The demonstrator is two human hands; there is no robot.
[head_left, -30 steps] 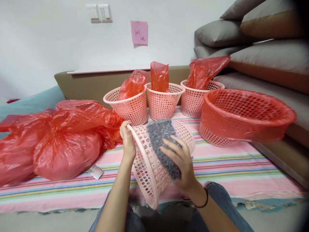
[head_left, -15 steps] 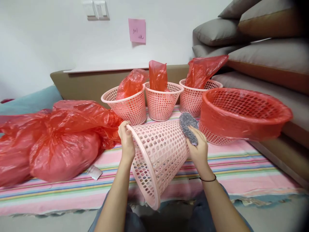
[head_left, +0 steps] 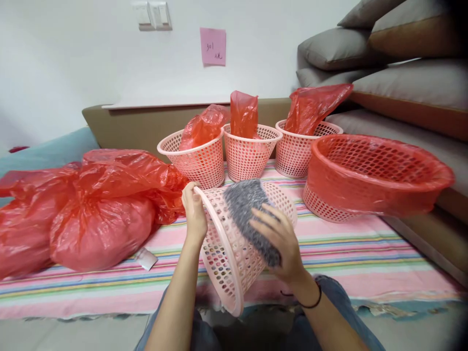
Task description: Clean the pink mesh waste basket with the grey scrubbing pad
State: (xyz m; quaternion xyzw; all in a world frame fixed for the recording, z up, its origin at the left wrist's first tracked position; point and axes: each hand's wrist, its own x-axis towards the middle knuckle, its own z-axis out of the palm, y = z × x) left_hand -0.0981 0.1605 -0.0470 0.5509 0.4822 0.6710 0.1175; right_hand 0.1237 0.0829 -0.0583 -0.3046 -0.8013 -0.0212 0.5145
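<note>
A pink perforated basket lies tilted on its side over my lap, its mouth toward me. My left hand is closed on the basket's rim at the upper left. My right hand presses a grey scouring pad flat against the basket's outer wall, fingers spread over the pad. A black band sits on my right wrist.
Three upright pink baskets with red plastic bags in them stand in a row behind. A wide basket lined with red plastic sits at right. Stuffed red bags lie left on the striped cloth. Grey cushions are stacked at right.
My right hand has slid the grey pad from the basket's far bottom end back along its side toward me. My left hand has kept its hold on the rim.
</note>
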